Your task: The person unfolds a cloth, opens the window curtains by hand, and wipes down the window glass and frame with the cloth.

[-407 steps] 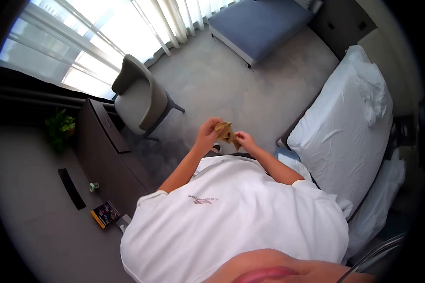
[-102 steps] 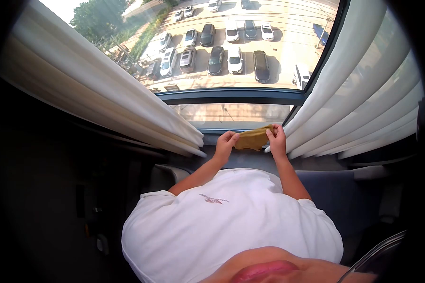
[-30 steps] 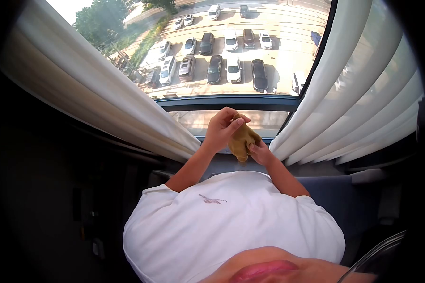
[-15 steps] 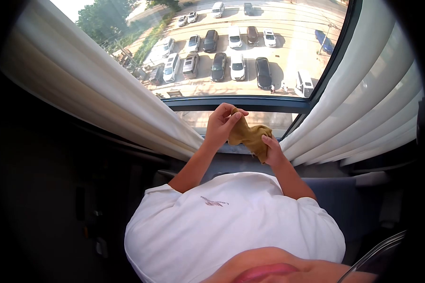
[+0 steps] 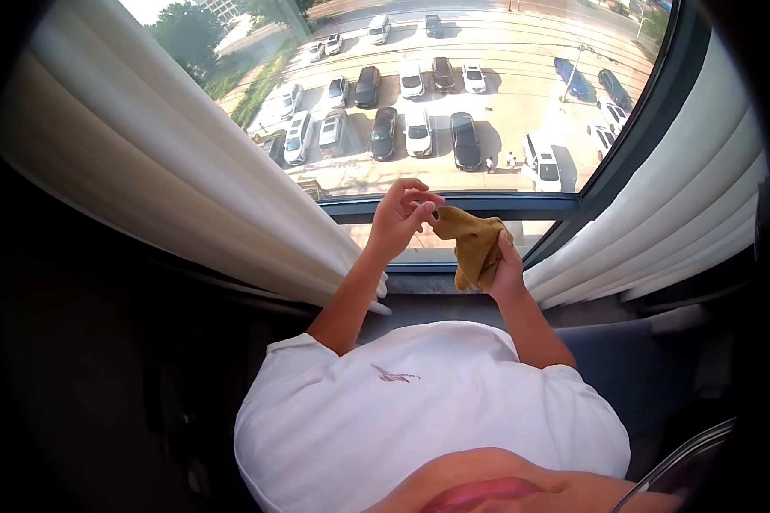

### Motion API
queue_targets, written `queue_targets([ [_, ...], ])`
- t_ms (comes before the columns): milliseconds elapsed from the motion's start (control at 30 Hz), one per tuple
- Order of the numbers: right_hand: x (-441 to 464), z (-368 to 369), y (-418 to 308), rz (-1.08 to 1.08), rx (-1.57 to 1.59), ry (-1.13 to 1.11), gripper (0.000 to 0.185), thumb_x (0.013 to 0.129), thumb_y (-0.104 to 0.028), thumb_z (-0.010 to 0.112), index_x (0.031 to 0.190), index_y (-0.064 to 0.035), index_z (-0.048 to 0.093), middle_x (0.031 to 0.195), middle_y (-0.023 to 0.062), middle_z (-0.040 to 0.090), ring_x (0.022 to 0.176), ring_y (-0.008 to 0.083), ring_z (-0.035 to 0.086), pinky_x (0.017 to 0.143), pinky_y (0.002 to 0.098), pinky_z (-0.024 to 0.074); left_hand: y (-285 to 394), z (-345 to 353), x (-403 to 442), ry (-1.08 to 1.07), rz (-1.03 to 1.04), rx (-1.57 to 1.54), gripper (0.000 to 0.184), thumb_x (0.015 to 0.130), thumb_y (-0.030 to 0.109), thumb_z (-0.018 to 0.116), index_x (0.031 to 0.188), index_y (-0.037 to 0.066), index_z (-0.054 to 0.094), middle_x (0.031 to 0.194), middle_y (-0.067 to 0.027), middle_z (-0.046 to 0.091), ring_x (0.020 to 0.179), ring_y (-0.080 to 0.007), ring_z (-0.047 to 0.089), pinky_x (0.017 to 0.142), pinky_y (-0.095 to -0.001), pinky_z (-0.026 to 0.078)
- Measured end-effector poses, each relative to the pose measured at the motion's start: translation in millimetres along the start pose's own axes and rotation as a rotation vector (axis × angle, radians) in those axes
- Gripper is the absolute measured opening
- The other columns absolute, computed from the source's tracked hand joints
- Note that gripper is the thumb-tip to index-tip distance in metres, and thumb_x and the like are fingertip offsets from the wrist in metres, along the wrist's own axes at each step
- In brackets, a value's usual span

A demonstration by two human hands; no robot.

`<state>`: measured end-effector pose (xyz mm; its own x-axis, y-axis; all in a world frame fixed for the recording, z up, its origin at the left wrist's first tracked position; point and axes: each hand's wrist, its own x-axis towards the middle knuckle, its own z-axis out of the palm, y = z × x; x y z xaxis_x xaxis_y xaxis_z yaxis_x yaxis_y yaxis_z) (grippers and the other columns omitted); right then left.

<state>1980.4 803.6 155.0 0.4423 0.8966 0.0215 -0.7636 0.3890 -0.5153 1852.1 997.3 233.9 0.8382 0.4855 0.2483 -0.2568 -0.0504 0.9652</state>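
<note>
A mustard-brown cloth (image 5: 472,242) is stretched between my two hands in front of the window. Its bunched right side is gripped by my right hand (image 5: 506,267), thumb lying over the fabric. At the upper left corner of the cloth, the thumb and fingertips of my left hand (image 5: 399,221) pinch together; the other fingers are bent above. From the right hand a loose fold of fabric hangs down. The fingers behind the cloth are hidden.
The window frame (image 5: 462,205) runs just beyond my hands, with a low sill (image 5: 419,284) under it. A pale left curtain (image 5: 205,171) and right curtain (image 5: 659,205) hang at the sides. Parked cars (image 5: 464,141) show outside, far below. A dark blue seat (image 5: 624,363) is at the right.
The left fingers have lifted and spread more at the cloth's corner. The cloth and my right hand have shifted slightly right, and the fabric hangs differently. The outside view has shifted with my head.
</note>
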Motion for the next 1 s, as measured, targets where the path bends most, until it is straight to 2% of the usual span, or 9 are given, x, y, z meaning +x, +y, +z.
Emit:
queue_targets([
  [233,39,4,-47,-0.393,-0.196,0.282,0.047,0.101,-0.030,0.058,0.137,-0.0012,0.048,0.132,0.0108,0.058,0.120,0.0227,0.058,0.102,0.0368,0.0464,47,-145,16,0.317,0.416,0.477,0.029,0.095,0.005,0.061,0.122,0.006,0.053,0.111,-0.0086,0.069,0.094,-0.0149,0.066,0.075,-0.0252,0.051],
  [367,52,36,-94,-0.632,-0.283,0.324,0.056,0.098,-0.034,0.059,0.141,-0.0013,0.045,0.137,0.0124,0.053,0.124,0.0266,0.055,0.103,0.0404,0.0453,75,-223,6,0.545,0.526,0.352,0.030,0.095,0.005,0.057,0.124,0.002,0.052,0.119,-0.0125,0.062,0.096,-0.0171,0.062,0.086,-0.0301,0.049],
  [467,66,37,-127,-1.038,-0.414,0.441,0.061,0.094,-0.033,0.063,0.142,-0.0001,0.044,0.137,0.0138,0.052,0.126,0.0281,0.052,0.106,0.0417,0.0427,59,-281,-1,0.715,0.718,0.573,0.039,0.093,0.005,0.056,0.131,0.001,0.050,0.129,-0.0134,0.057,0.106,-0.0196,0.057,0.093,-0.0348,0.047],
  [567,86,22,-171,-1.353,-0.746,0.446,0.058,0.096,-0.032,0.060,0.137,0.0063,0.047,0.135,0.0150,0.052,0.124,0.0264,0.053,0.107,0.0369,0.0394,55,-301,-14,0.838,0.905,1.052,0.038,0.094,0.008,0.055,0.130,-0.001,0.052,0.135,-0.0187,0.054,0.120,-0.0313,0.053,0.099,-0.0411,0.046],
  [633,99,13,-211,-1.467,-1.058,0.520,0.055,0.096,-0.034,0.059,0.131,0.0083,0.052,0.130,0.0162,0.057,0.120,0.0250,0.055,0.105,0.0334,0.0388,51,-311,-22,0.896,0.881,1.268,0.037,0.097,0.014,0.052,0.130,-0.003,0.053,0.144,-0.0248,0.044,0.133,-0.0396,0.044,0.111,-0.0493,0.036],
  [700,118,38,-235,-1.730,-1.364,0.378,0.055,0.097,-0.028,0.061,0.137,0.0054,0.047,0.132,0.0152,0.054,0.120,0.0245,0.053,0.106,0.0342,0.0371,50,-316,-21,0.917,0.867,1.267,0.041,0.099,0.019,0.050,0.134,-0.003,0.051,0.150,-0.0259,0.038,0.138,-0.0407,0.039,0.113,-0.0503,0.033],
  [733,125,46,-247,-1.676,-1.493,0.344,0.057,0.096,-0.026,0.063,0.141,0.0034,0.044,0.134,0.0135,0.053,0.123,0.0244,0.051,0.107,0.0351,0.0362,49,-321,-18,0.906,0.858,1.276,0.044,0.100,0.022,0.048,0.136,-0.003,0.050,0.151,-0.0262,0.036,0.139,-0.0412,0.037,0.114,-0.0512,0.031],
  [800,146,53,-276,-1.659,-1.649,0.270,0.064,0.097,-0.032,0.062,0.147,0.0001,0.039,0.143,0.0141,0.047,0.131,0.0260,0.046,0.111,0.0346,0.0330,48,-333,-16,0.889,0.840,1.292,0.048,0.102,0.027,0.046,0.139,-0.003,0.047,0.155,-0.0268,0.031,0.142,-0.0422,0.033,0.116,-0.0529,0.026],
  [1000,197,112,-315,-2.002,-1.939,0.158,0.070,0.101,-0.053,0.043,0.148,-0.0018,0.039,0.152,0.0221,0.039,0.143,0.0397,0.032,0.120,0.0451,0.0201,72,-355,25,0.838,0.910,1.344,0.055,0.103,0.033,0.040,0.146,-0.001,0.040,0.158,-0.0281,0.026,0.145,-0.0434,0.027,0.118,-0.0542,0.018],
])
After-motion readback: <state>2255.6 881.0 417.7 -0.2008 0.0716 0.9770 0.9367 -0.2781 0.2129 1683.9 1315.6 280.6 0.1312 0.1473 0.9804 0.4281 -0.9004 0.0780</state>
